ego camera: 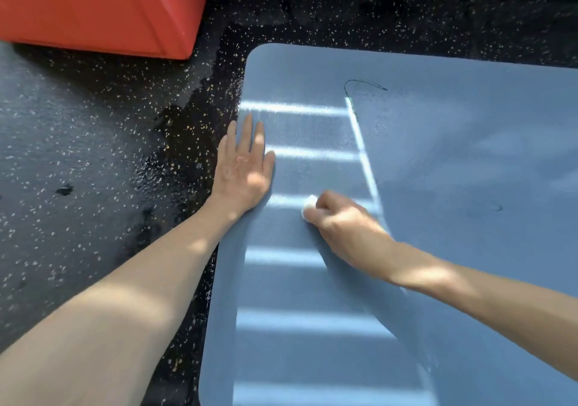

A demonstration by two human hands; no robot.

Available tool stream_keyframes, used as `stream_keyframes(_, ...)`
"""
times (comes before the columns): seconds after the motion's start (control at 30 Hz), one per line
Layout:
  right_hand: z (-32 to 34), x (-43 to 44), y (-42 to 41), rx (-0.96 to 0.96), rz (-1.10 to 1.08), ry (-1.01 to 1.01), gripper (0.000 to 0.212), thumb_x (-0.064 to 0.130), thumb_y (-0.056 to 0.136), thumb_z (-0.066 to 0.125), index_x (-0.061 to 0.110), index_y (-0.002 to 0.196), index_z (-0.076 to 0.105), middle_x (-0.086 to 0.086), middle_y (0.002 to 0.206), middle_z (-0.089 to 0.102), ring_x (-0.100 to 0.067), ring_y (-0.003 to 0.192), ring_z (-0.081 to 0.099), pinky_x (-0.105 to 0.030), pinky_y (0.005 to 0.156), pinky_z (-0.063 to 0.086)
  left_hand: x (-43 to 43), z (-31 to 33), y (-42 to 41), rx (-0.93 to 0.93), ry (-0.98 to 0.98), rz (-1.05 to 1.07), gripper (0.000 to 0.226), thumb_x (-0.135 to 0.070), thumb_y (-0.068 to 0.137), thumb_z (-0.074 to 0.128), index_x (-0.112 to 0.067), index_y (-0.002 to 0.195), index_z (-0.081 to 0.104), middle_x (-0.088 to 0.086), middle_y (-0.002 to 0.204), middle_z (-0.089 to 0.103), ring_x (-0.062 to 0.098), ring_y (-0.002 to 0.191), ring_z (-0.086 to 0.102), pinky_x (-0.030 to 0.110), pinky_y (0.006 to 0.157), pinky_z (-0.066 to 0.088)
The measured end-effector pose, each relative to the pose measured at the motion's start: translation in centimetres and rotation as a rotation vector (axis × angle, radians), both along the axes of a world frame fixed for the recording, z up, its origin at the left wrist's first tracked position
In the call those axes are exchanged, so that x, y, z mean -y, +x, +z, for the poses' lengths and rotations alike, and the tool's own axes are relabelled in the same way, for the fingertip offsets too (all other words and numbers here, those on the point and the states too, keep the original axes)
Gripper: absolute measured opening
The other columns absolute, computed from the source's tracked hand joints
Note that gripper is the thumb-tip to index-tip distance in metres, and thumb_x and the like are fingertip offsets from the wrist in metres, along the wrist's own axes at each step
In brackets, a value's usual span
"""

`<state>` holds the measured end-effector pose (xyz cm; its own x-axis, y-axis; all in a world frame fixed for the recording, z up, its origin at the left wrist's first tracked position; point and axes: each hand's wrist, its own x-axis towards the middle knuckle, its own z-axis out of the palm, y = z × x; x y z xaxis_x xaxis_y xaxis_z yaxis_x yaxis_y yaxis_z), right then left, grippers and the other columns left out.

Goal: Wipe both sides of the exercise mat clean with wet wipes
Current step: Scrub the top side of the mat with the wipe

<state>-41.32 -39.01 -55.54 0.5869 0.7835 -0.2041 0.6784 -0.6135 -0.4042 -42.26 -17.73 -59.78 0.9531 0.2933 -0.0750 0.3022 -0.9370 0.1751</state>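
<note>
Your biggest risk here is the exercise mat [438, 186] creeping or buckling on the speckled floor [93, 155]. If you push the wipe hard toward the edge, the thin foam could ripple under it, and grit from the floor could get dragged back onto the part you have cleaned. The wet wipe [308, 207] is bunched very small, so you may leave unwiped strips between passes, and the bright bars of sunlight across the mat make such gaps hard to spot. A dark scribbled mark [362, 85] lies farther up the mat, well apart from the wipe, and will probably need firmer rubbing. Only the upper face is showing, so the other side looks to be still ahead of you. Your left hand [242, 171] lies flat with fingers straight and together, palm pressing the mat's left edge, holding nothing. Your right hand [341, 221] is curled around the wipe, pinching it against the mat just beside your left wrist. A red padded block [93, 8] sits on the floor beyond the mat's corner.
</note>
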Motion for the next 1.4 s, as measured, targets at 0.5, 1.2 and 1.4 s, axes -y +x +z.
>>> stream_keyframes(0.5,0.9,3.6,-7.8,-0.079,-0.138,0.047,0.021,0.036,0.091,0.054,0.016,0.085,0.052,0.003,0.076,0.052,-0.015,0.069,0.047,-0.028,0.062,0.037,6.5,-0.4,-11.9,0.024,0.036,-0.103,0.064,-0.038,0.092,0.030,-0.004,0.144,0.046,0.019,0.153,0.038,0.040,0.141,0.036,0.045,0.112,0.020)
stream_keyframes(1.2,2.0,6.4,-14.9,-0.326,-0.033,0.019,0.015,0.023,0.092,0.057,0.016,0.104,0.059,0.000,0.089,0.052,-0.018,0.074,0.051,-0.031,0.063,0.043,7.5,-0.4,-15.3,0.032,0.053,-0.143,0.061,-0.040,0.099,0.028,-0.010,0.152,0.035,0.014,0.160,0.028,0.034,0.147,0.025,0.045,0.116,0.017)
stream_keyframes(1.4,1.1,7.5,-17.6,-0.232,0.174,0.045,0.020,0.037,0.101,0.039,0.020,0.094,0.046,0.001,0.090,0.046,-0.019,0.082,0.046,-0.036,0.075,0.039,7.5,-0.3,-15.2,0.041,0.021,-0.139,0.062,-0.039,0.098,0.028,-0.008,0.152,0.034,0.015,0.160,0.028,0.035,0.147,0.025,0.047,0.117,0.016)
